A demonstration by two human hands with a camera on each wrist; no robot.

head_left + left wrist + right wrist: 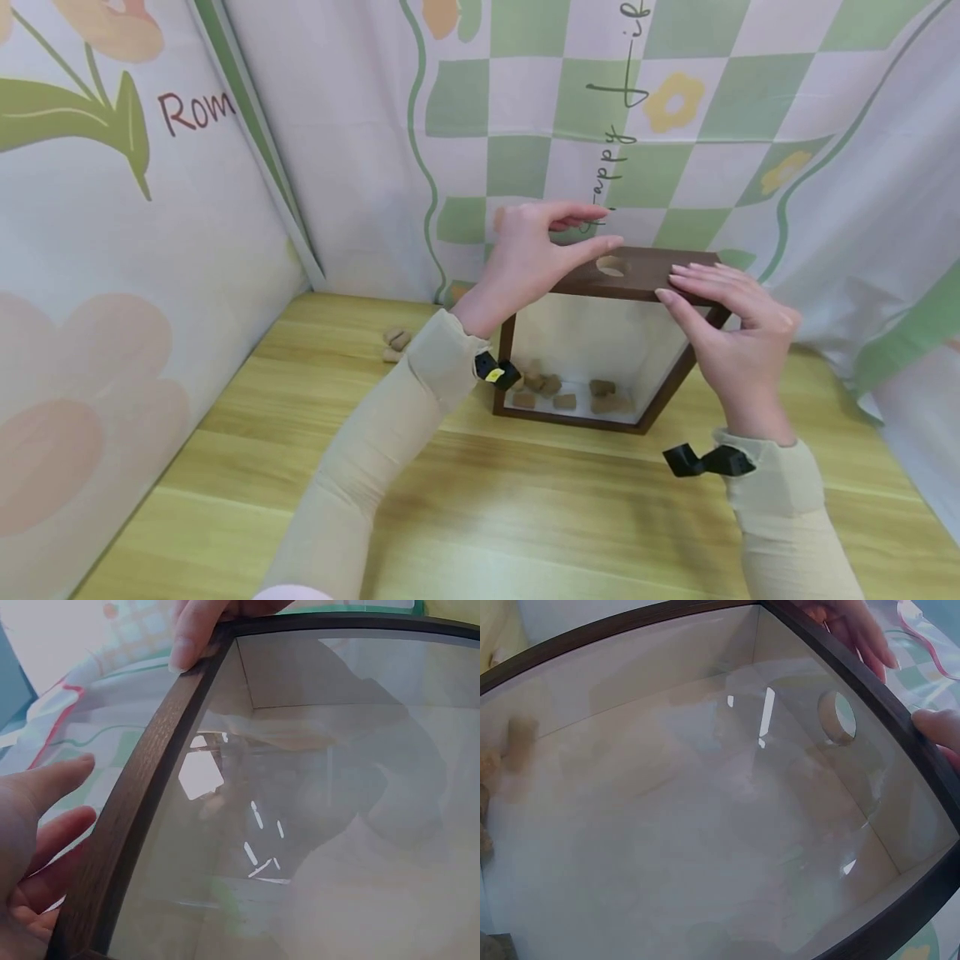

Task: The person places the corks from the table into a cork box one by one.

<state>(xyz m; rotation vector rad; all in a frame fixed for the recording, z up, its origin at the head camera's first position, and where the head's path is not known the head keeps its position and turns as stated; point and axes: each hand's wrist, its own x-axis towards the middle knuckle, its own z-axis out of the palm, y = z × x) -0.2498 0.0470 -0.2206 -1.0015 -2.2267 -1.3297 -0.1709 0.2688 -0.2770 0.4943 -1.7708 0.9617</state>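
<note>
A dark brown framed box (651,408) with a clear front stands on the table, a round hole (613,266) in its top. Just above the top, near the hole, my left hand (531,257) has its thumb and fingers apart with nothing between them. My right hand (738,321) rests on the top's right end, fingers laid over the surface and thumb at the front edge. Several small brown cork-like pieces (565,402) lie on the box floor. In the right wrist view, a blurred brown piece (522,741) shows inside the box.
A few more brown pieces (396,340) lie on the wood-grain table (480,533), left of the box and partly behind the left forearm. A checked green and white curtain (525,100) hangs close behind the box. A flower-printed curtain (112,292) borders the left side.
</note>
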